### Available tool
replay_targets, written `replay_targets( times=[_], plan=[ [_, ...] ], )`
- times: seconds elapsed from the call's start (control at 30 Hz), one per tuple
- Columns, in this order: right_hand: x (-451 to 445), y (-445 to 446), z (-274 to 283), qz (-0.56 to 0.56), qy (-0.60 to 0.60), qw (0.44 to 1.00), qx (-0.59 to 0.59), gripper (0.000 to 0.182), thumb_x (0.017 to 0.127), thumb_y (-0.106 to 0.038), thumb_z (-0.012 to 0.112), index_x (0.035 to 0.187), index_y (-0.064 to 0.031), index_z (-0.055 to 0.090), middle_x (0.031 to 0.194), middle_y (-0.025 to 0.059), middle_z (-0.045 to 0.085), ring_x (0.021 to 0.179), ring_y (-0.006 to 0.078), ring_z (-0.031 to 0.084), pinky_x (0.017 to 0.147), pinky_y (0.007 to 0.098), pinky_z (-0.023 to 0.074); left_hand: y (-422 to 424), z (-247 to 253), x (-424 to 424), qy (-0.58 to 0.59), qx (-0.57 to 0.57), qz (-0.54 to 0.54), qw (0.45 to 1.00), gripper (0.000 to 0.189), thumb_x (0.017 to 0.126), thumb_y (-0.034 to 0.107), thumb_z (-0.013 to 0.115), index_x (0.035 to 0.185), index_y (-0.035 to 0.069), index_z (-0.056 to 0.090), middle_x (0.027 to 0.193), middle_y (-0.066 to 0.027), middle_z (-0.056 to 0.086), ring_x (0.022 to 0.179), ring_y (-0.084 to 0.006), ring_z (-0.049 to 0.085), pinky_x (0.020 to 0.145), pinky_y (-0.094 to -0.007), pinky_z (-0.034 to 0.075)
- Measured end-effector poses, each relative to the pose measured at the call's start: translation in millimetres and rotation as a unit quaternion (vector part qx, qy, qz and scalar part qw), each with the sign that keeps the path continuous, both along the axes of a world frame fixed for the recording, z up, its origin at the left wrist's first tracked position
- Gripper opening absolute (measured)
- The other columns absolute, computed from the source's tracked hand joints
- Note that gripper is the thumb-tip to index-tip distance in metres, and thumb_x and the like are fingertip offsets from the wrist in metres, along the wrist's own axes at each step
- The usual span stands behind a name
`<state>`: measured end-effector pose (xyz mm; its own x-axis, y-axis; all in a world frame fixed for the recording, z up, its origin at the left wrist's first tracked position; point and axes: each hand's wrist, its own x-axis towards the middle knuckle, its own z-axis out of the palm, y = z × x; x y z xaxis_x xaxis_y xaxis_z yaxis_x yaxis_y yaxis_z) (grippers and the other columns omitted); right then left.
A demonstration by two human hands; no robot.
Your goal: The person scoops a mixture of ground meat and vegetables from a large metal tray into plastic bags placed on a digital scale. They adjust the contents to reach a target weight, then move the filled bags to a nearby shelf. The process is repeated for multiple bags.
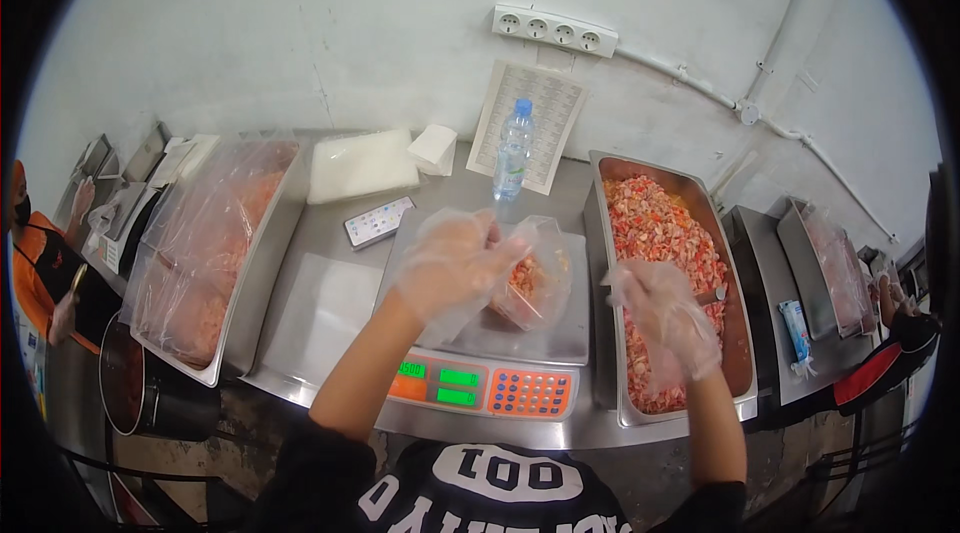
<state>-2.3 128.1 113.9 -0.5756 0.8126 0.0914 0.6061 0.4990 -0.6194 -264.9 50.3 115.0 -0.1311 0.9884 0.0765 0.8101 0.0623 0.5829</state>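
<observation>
My left hand [457, 263], in a clear plastic glove, grips the rim of a clear plastic bag [551, 270] with chopped meat mix in its bottom. The bag rests on the steel platform of a digital scale [480, 387], whose green displays are lit. My right hand [667, 315], gloved too and slightly blurred, is over the near part of a deep steel pan [735, 368] of chopped meat with red bits [652, 225]. A utensil handle [711, 295] shows beside its fingers; whether the hand holds it I cannot tell.
Behind the scale stand a water bottle [514, 150] and a printed sheet [559, 113]. A remote-like keypad [379, 222] and a stack of white bags [364, 165] lie left. A steel pan of filled bags [255, 293] stands farther left. Co-workers are at both sides [49, 255] [892, 353].
</observation>
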Motion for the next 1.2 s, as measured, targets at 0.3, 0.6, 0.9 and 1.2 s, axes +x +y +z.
replay_targets(
  times=[0.3, 0.6, 0.9, 1.2],
  plan=[
    [-24, 32, -51, 0.096, 0.083, 0.951, -0.281, 0.032, 0.090, -0.029, 0.053, 0.089, 0.0015, 0.063, 0.064, 0.0022, 0.052, 0.058, 0.0107, 0.047, 0.055, 0.0282, 0.0404, 21, -4, -7, 0.150, -0.016, -0.144, 0.978, 0.048, 0.085, 0.048, 0.049, 0.078, 0.004, 0.067, 0.076, -0.0209, 0.061, 0.076, -0.0380, 0.059, 0.069, -0.0457, 0.045],
    [-63, 20, 41, 0.025, -0.091, 0.995, 0.031, 0.025, 0.082, -0.021, 0.059, 0.075, 0.0020, 0.064, 0.065, 0.0161, 0.057, 0.058, 0.0267, 0.053, 0.059, 0.0355, 0.0438, -1, 9, -36, 0.065, 0.153, -0.087, 0.982, 0.030, 0.087, 0.033, 0.052, 0.082, 0.005, 0.063, 0.077, -0.0186, 0.058, 0.076, -0.0349, 0.056, 0.069, -0.0450, 0.044],
    [-72, 34, 14, 0.086, -0.119, 0.986, 0.075, 0.022, 0.078, -0.022, 0.064, 0.084, 0.0000, 0.066, 0.081, 0.0213, 0.061, 0.077, 0.0355, 0.060, 0.070, 0.0404, 0.0475, -1, -38, -45, 0.186, 0.126, -0.073, 0.972, 0.037, 0.086, 0.037, 0.053, 0.079, 0.003, 0.062, 0.079, -0.0182, 0.059, 0.080, -0.0350, 0.056, 0.070, -0.0431, 0.044],
    [-36, 53, -9, 0.141, -0.060, 0.988, 0.004, 0.022, 0.082, -0.022, 0.060, 0.087, -0.0013, 0.066, 0.074, 0.0135, 0.061, 0.067, 0.0219, 0.059, 0.064, 0.0330, 0.0475, -20, -20, -56, -0.121, -0.128, -0.023, 0.984, 0.037, 0.087, 0.040, 0.059, 0.081, 0.004, 0.067, 0.077, -0.0082, 0.064, 0.065, -0.0170, 0.060, 0.058, -0.0302, 0.047]
  ],
)
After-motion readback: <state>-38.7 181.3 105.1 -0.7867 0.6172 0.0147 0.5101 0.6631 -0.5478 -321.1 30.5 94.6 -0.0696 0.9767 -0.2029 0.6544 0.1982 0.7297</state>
